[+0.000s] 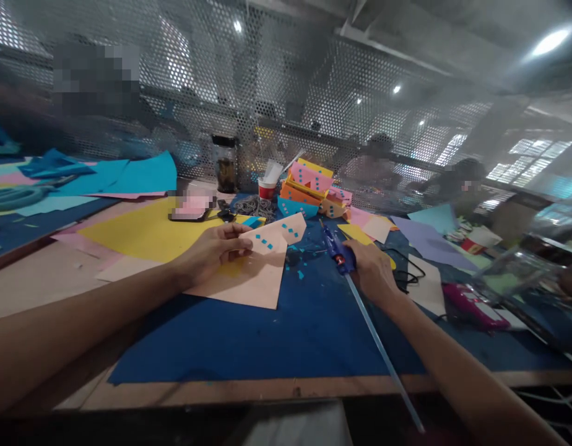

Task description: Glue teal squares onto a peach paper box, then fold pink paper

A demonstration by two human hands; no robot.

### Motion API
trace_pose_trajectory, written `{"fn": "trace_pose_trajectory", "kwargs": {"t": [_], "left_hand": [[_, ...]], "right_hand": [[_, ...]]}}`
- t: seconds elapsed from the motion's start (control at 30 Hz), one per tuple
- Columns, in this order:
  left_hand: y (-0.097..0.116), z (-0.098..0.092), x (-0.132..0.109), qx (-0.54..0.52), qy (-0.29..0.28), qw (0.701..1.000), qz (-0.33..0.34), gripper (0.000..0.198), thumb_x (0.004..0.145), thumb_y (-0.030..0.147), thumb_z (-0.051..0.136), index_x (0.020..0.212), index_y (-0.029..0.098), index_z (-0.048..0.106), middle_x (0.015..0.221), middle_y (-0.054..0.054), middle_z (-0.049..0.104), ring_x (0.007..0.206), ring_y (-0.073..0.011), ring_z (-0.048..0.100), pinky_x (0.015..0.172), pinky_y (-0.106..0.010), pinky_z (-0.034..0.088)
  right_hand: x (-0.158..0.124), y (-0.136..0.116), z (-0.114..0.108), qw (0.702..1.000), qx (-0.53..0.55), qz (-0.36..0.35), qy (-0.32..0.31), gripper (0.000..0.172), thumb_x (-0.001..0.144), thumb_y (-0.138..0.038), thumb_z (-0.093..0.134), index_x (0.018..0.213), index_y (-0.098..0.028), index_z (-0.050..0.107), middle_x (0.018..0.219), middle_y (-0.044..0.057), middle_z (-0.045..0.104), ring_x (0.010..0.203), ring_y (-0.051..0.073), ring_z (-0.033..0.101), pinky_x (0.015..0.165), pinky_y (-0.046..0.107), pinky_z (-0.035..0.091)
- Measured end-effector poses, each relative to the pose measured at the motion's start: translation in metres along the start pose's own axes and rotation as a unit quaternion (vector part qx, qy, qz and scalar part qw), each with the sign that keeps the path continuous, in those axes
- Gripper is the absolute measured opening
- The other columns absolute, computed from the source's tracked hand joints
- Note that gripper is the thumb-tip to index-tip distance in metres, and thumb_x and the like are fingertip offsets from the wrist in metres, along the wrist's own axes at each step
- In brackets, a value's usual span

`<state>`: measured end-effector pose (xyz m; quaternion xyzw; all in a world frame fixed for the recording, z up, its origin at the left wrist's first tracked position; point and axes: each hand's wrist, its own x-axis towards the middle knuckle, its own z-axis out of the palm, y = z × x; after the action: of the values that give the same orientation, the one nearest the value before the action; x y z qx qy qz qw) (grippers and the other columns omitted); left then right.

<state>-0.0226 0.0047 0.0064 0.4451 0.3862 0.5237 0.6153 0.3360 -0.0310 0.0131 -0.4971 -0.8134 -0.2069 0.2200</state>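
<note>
My left hand (221, 251) pinches the left edge of a folded peach paper piece (279, 234) with small blue squares stuck along it. Below that piece lies a flat peach sheet (260, 285) on the dark blue mat (249, 347). In my right hand (372, 266) is a blue glue gun (336, 251), its nozzle pointing away from me. A long translucent glue stick (383, 353) trails from its back toward the table's front edge. Tiny blue paper scraps (301, 274) are scattered between my hands.
Decorated folded papers (309, 189) are piled at the back, beside a red and white cup (267, 188), a dark bottle (225, 164) and a phone (192, 205). Yellow sheets (132, 229) spread left; a magenta object (476, 306) and black cord (413, 266) lie right. Perforated metal screen (286, 80) behind.
</note>
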Motion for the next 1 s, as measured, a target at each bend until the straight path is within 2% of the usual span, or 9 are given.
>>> {"fn": "trace_pose_trajectory", "kwargs": {"t": [0.13,0.23,0.53,0.8,1.0], "left_hand": [[-0.002,-0.002,0.003,0.009,-0.001,1.0,0.005,0.029,0.065,0.01,0.09,0.089,0.016,0.075,0.084,-0.004,0.073,0.071,-0.0132,0.068,0.067,-0.022,0.06],[0.0,-0.001,0.002,0.013,-0.006,1.0,0.002,0.027,0.065,0.009,0.089,0.087,0.015,0.074,0.08,-0.003,0.072,0.07,-0.0119,0.066,0.066,-0.02,0.059],[0.001,0.0,0.0,0.03,-0.019,0.999,0.006,0.03,0.064,0.011,0.089,0.088,0.014,0.071,0.076,-0.003,0.071,0.067,-0.0114,0.065,0.064,-0.021,0.056],[0.001,0.0,0.003,0.038,-0.009,0.999,0.008,0.031,0.061,0.014,0.088,0.086,0.015,0.069,0.076,-0.004,0.072,0.068,-0.0151,0.068,0.066,-0.026,0.058],[0.01,0.009,0.007,0.041,-0.003,0.999,0.017,0.031,0.06,0.016,0.087,0.082,0.016,0.066,0.072,-0.002,0.071,0.068,-0.0142,0.068,0.069,-0.026,0.058]], "right_hand": [[0.003,0.007,0.008,0.98,-0.022,0.167,-0.103,0.032,0.091,-0.025,0.06,0.122,-0.019,0.063,0.108,0.014,0.076,0.103,0.032,0.069,0.087,0.038,0.044],[0.006,0.011,0.015,0.969,-0.011,0.208,-0.134,0.039,0.091,-0.03,0.06,0.127,-0.016,0.06,0.116,0.016,0.075,0.104,0.034,0.07,0.085,0.038,0.047],[0.011,0.017,0.024,0.959,0.024,0.216,-0.182,0.052,0.091,-0.038,0.057,0.137,-0.015,0.055,0.124,0.016,0.074,0.107,0.034,0.071,0.089,0.038,0.05],[0.012,0.017,0.019,0.964,0.027,0.191,-0.186,0.047,0.094,-0.032,0.051,0.136,-0.012,0.057,0.135,0.018,0.068,0.122,0.033,0.064,0.1,0.041,0.046],[0.01,0.016,0.02,0.967,0.024,0.173,-0.186,0.045,0.094,-0.03,0.05,0.134,-0.011,0.058,0.137,0.017,0.065,0.127,0.032,0.06,0.105,0.043,0.042]]}}
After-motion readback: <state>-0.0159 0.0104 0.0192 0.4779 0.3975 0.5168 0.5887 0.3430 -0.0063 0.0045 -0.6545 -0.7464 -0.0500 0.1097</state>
